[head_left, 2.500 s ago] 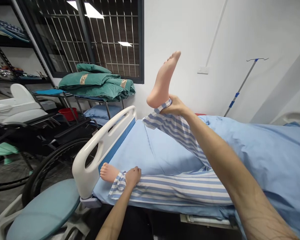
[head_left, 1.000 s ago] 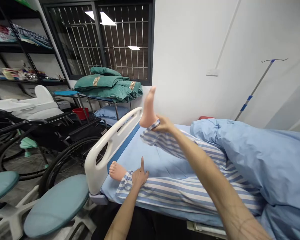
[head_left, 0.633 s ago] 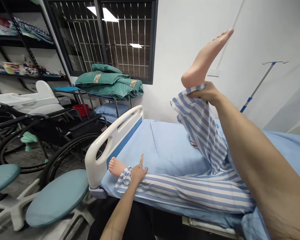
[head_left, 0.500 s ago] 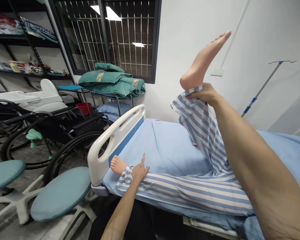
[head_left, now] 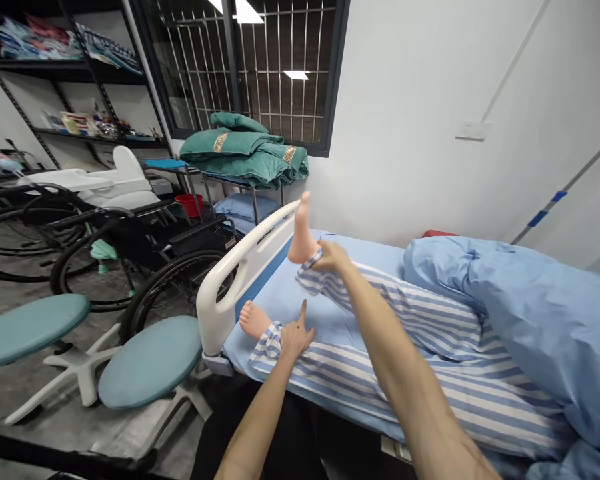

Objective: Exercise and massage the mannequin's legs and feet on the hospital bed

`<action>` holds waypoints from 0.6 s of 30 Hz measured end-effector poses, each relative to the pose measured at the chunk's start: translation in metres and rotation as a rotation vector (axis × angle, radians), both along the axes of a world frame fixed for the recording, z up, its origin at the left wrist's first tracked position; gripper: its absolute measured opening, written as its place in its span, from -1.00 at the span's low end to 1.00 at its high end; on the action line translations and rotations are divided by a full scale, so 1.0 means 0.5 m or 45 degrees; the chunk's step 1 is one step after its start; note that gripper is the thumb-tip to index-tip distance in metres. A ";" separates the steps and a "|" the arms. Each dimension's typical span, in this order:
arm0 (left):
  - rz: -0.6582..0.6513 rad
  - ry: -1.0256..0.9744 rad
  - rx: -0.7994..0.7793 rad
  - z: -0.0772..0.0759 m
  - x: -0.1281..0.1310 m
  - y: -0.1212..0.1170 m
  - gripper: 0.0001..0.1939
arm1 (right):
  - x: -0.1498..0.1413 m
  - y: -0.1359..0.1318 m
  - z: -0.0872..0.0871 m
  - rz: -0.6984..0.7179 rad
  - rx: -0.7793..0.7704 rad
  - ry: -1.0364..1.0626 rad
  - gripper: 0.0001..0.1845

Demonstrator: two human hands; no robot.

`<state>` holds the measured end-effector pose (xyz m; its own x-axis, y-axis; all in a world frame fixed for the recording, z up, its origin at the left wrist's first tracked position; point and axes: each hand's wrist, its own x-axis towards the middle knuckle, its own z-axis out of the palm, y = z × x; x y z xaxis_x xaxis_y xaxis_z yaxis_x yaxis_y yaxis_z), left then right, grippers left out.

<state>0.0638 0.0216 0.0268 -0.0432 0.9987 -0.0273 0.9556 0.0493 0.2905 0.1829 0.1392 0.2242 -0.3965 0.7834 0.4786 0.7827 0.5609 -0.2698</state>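
Since the lifted foot (head_left: 303,233) has come lower over the bed (head_left: 280,293) in the head view, its leg (head_left: 405,300) looks straighter, so the bend seems let out. The right hand (head_left: 333,257) has its grip around the striped cuff (head_left: 309,279); the left hand (head_left: 295,335) rests on the other leg (head_left: 347,363), grip unclear.

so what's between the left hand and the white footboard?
In the head view, the lower foot and its striped cuff lie between the left hand and the white footboard.
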 end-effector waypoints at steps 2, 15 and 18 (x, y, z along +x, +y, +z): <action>0.006 -0.015 0.002 -0.004 0.000 0.000 -0.35 | -0.042 -0.021 -0.078 -0.090 -0.203 -0.221 -0.45; 0.001 -0.071 -0.014 -0.004 0.000 0.002 -0.47 | -0.106 -0.093 -0.266 -0.109 -0.443 -0.612 -0.44; 0.000 -0.072 -0.018 -0.006 -0.001 0.003 -0.51 | -0.104 -0.094 -0.243 -0.123 -0.443 -0.602 -0.44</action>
